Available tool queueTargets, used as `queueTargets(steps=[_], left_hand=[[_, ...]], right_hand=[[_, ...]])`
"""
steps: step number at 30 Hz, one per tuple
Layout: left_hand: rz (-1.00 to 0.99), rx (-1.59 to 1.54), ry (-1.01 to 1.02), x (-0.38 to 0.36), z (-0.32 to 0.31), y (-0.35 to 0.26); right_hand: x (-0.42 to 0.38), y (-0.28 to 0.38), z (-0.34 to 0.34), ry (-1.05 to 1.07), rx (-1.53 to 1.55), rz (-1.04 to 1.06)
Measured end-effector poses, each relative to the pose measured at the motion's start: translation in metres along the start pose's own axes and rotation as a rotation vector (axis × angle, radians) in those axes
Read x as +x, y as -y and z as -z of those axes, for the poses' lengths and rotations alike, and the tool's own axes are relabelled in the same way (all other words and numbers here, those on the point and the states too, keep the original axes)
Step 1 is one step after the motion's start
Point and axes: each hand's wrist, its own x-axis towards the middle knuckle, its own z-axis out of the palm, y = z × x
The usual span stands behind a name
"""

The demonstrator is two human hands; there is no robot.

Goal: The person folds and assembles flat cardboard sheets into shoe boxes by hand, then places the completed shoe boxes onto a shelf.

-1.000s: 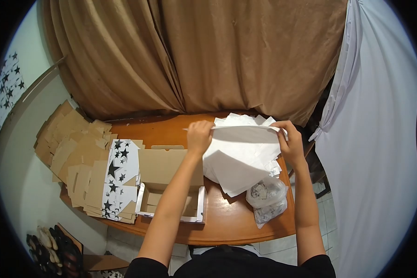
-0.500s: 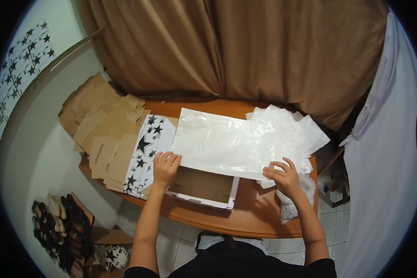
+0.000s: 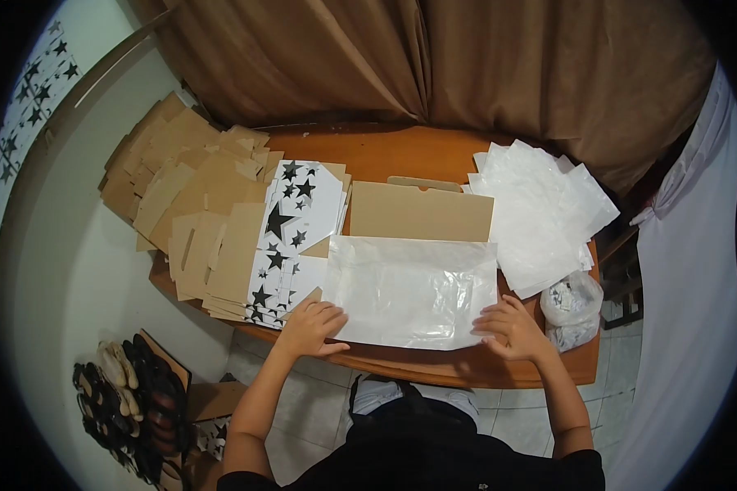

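Far left of the open cardboard box (image 3: pixel 422 211), flat brown cardboard blanks (image 3: pixel 184 192) lie fanned out, and star-printed blanks (image 3: pixel 291 237) lie just beside the box. My left hand (image 3: pixel 313 327) rests flat, its grip apart, on the near left corner of the white plastic sheet (image 3: pixel 409 290), which is spread over the box at the near edge of the counter (image 3: pixel 401 159). My right hand (image 3: pixel 512 327) presses the sheet's near right corner, fingers spread. Right of the box sits a stack of white sheets (image 3: pixel 540 213) and, nearer me, a clear bag (image 3: pixel 571 307).
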Motion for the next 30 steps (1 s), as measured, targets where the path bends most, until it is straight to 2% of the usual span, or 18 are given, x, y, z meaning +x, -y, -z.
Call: queueTargets(steps=[4,6,8,11,17,20,23,26,29,30], left_hand=[[-0.072,-0.072,0.064,0.037,-0.013,0.015],[-0.109,-0.058,0.085,0.058,-0.030,0.015],[-0.155,-0.021,0.075,0.076,-0.045,0.013],[-0.162,0.038,0.180,0.088,-0.061,0.016],[-0.174,0.087,0.210,0.094,-0.087,0.039],[-0.226,0.240,0.276,0.101,-0.098,0.040],[-0.185,0.369,0.517,0.109,-0.107,0.031],[-0.161,0.363,0.596,0.111,-0.128,0.029],[-0.134,0.321,0.670,0.113,-0.142,0.028],[-0.127,0.324,0.696,0.114,-0.143,0.027]], right_hand=[[0.043,0.018,0.002,-0.062,0.089,-0.064],[0.076,0.016,-0.018,-0.116,0.101,-0.086],[0.110,0.015,-0.045,-0.136,-0.056,-0.066],[0.137,0.011,-0.083,-0.105,-0.255,0.047],[0.135,-0.006,-0.123,0.050,-0.284,0.039],[0.133,-0.016,-0.138,0.059,-0.351,0.009],[0.128,-0.024,-0.151,0.082,-0.373,-0.028],[0.124,-0.032,-0.162,0.076,-0.384,-0.027],[0.122,-0.038,-0.173,0.129,-0.417,-0.054],[0.122,-0.039,-0.174,0.206,-0.423,-0.092]])
